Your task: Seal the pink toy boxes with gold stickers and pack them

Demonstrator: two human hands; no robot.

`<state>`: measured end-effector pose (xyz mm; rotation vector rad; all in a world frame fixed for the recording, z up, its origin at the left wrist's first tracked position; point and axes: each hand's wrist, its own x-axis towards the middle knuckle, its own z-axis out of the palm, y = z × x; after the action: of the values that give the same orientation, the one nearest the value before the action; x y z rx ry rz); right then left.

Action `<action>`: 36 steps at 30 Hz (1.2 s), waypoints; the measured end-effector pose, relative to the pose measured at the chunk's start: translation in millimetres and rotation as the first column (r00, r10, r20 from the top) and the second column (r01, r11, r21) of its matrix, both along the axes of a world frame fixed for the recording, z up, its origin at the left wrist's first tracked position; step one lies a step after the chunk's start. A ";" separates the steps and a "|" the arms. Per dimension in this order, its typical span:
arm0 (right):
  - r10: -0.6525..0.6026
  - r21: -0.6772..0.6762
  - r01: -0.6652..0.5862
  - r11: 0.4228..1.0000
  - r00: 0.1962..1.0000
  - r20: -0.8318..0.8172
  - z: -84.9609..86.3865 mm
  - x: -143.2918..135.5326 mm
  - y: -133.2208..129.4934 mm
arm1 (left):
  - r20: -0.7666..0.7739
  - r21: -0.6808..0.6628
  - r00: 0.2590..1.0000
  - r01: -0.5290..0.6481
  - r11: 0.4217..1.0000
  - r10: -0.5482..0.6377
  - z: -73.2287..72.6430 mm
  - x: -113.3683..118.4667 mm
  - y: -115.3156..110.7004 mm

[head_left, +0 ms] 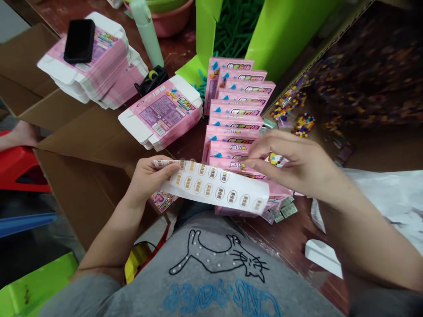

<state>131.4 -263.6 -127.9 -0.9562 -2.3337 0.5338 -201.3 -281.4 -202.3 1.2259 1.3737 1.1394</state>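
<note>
My left hand (148,178) pinches the left end of a white sheet of round stickers (214,187), which stretches to the right in front of the boxes. Several pink boxes (236,112) stand in an overlapping row leading away from me. Above the nearest of them is my right hand (291,160), thumb and index finger brought together near the box's top edge; whether a sticker is between the fingertips is too small to tell. Left of the row lies a stack of flattened pink cartons (168,110).
A black phone (79,40) rests on another carton stack (109,66) at upper left. Nearby are a tape dispenser (153,80) and a pale green bottle (147,33). Colourful beads (304,124) and a plastic bag (390,207) are at right. Someone's foot (20,134) shows far left.
</note>
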 end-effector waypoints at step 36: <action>-0.001 -0.241 -0.010 0.971 0.999 -0.048 2.9 -11.5 22.9 | -0.030 0.376 0.999 0.030 0.926 -0.020 17.9 22.7 15.4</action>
<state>119.9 -240.7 -125.1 -1.0347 -2.2644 0.8483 -178.6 -266.0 -184.4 1.5281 1.1848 1.4181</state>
